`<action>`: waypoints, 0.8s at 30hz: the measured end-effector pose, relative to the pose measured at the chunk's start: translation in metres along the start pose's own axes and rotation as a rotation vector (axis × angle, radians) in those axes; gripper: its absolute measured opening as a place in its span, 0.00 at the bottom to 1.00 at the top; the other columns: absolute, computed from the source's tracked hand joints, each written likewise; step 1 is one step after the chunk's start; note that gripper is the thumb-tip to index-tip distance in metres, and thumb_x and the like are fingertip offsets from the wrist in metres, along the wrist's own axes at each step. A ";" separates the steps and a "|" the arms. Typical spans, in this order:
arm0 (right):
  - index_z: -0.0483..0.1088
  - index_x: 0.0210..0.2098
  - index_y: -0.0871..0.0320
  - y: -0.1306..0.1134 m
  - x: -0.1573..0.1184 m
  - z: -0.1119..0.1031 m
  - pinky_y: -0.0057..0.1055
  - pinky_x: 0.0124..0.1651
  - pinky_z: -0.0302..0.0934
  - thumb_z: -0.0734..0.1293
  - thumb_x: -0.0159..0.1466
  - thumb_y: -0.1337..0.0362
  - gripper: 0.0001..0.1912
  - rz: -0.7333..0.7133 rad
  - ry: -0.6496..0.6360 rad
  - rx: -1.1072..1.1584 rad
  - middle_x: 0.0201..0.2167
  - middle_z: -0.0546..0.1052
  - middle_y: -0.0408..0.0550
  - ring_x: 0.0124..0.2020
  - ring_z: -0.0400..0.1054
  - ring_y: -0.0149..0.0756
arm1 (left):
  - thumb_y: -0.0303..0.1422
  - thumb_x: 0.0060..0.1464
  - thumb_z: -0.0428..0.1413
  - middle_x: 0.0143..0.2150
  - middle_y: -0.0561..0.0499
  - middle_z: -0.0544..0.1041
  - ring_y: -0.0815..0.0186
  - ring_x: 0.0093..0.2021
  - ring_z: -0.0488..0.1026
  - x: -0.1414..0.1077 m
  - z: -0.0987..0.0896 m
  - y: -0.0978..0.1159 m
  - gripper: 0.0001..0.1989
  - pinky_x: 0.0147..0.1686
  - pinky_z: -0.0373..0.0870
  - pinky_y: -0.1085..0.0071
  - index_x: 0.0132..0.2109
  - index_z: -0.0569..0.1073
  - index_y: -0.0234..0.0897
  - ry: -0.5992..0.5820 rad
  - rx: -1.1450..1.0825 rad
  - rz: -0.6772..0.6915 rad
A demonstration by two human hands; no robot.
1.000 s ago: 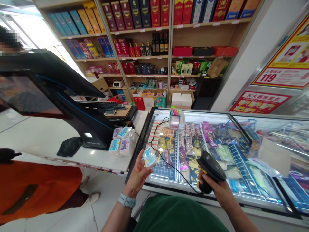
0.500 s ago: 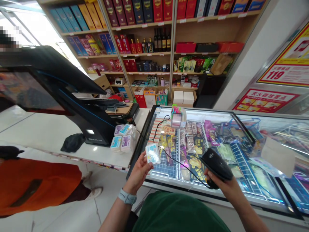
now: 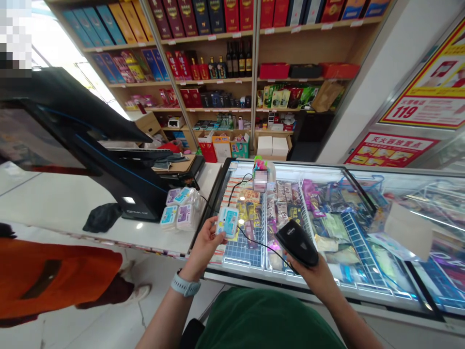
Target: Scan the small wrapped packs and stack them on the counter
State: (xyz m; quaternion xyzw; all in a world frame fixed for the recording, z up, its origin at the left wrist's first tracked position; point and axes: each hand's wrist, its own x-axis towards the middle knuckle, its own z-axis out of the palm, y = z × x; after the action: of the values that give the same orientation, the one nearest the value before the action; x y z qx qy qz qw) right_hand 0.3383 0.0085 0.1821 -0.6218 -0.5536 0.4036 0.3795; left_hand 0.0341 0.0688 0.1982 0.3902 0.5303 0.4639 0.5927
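My left hand (image 3: 208,241) grips a small flat plastic box (image 3: 227,222) with a blue and white label, thumb on its front, held above the glass top of a freezer. In my right hand (image 3: 308,271) is a black barcode scanner (image 3: 297,243), its head pointing toward the box and a gap between them. A thin black cable (image 3: 256,239) runs from the scanner across the glass. Similar boxes with blue and purple labels form a stack (image 3: 181,211) on the counter, left of my left hand.
The chest freezer (image 3: 250,271) holds packaged ice cream under glass. To the left, a black checkout terminal (image 3: 136,189) and a crumpled black bag (image 3: 102,216) rest on the white counter (image 3: 145,235). A person in orange (image 3: 54,276) stands at far left. Stocked shelves (image 3: 218,82) rise behind.
The scanner in my right hand has moved left, closer to the box. My left hand has turned the box's label more squarely toward the scanner. The view has shifted slightly.
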 end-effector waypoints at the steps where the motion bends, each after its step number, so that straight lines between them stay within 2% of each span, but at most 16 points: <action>1: 0.77 0.39 0.59 0.000 0.000 0.002 0.40 0.42 0.70 0.69 0.55 0.52 0.20 0.004 -0.014 0.000 0.34 0.81 0.51 0.38 0.75 0.47 | 0.37 0.47 0.63 0.41 0.47 0.77 0.66 0.35 0.75 0.002 0.001 0.001 0.34 0.36 0.72 0.70 0.59 0.61 0.36 0.007 0.012 0.020; 8: 0.75 0.39 0.61 -0.009 -0.004 0.016 0.36 0.38 0.68 0.68 0.55 0.55 0.17 0.009 -0.087 -0.012 0.30 0.80 0.49 0.34 0.74 0.44 | 0.35 0.50 0.60 0.51 0.45 0.75 0.67 0.39 0.73 0.017 0.002 0.004 0.33 0.40 0.72 0.69 0.63 0.62 0.37 0.006 0.089 0.133; 13: 0.73 0.33 0.61 -0.017 -0.006 0.020 0.34 0.33 0.66 0.67 0.54 0.56 0.14 0.005 -0.097 -0.070 0.27 0.79 0.49 0.30 0.72 0.43 | 0.32 0.52 0.57 0.47 0.47 0.76 0.66 0.40 0.72 0.025 0.005 0.007 0.33 0.42 0.71 0.69 0.65 0.60 0.38 -0.036 0.168 0.174; 16: 0.72 0.34 0.61 -0.023 -0.005 0.024 0.34 0.35 0.66 0.67 0.53 0.59 0.13 0.003 -0.109 -0.067 0.28 0.79 0.48 0.31 0.73 0.43 | 0.31 0.53 0.55 0.47 0.46 0.76 0.64 0.43 0.73 0.028 0.007 0.008 0.32 0.44 0.70 0.68 0.65 0.59 0.38 -0.042 0.204 0.205; 19: 0.72 0.37 0.59 -0.030 -0.002 0.028 0.34 0.37 0.67 0.66 0.54 0.60 0.13 -0.013 -0.128 -0.065 0.31 0.80 0.48 0.33 0.73 0.43 | 0.30 0.53 0.55 0.52 0.44 0.74 0.64 0.44 0.73 0.032 0.009 0.007 0.31 0.45 0.70 0.67 0.64 0.60 0.38 -0.030 0.233 0.247; 24: 0.72 0.40 0.58 -0.037 0.007 0.033 0.35 0.38 0.66 0.66 0.55 0.61 0.14 -0.017 -0.153 -0.115 0.32 0.80 0.47 0.35 0.74 0.45 | 0.31 0.52 0.56 0.54 0.44 0.72 0.63 0.46 0.73 0.038 0.008 0.004 0.27 0.47 0.69 0.66 0.60 0.64 0.38 -0.027 0.243 0.296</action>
State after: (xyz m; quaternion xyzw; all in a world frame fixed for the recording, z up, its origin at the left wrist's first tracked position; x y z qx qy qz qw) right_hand 0.2936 0.0196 0.2031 -0.6051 -0.6084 0.4145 0.3032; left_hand 0.0416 0.1062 0.1928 0.5388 0.5112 0.4735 0.4735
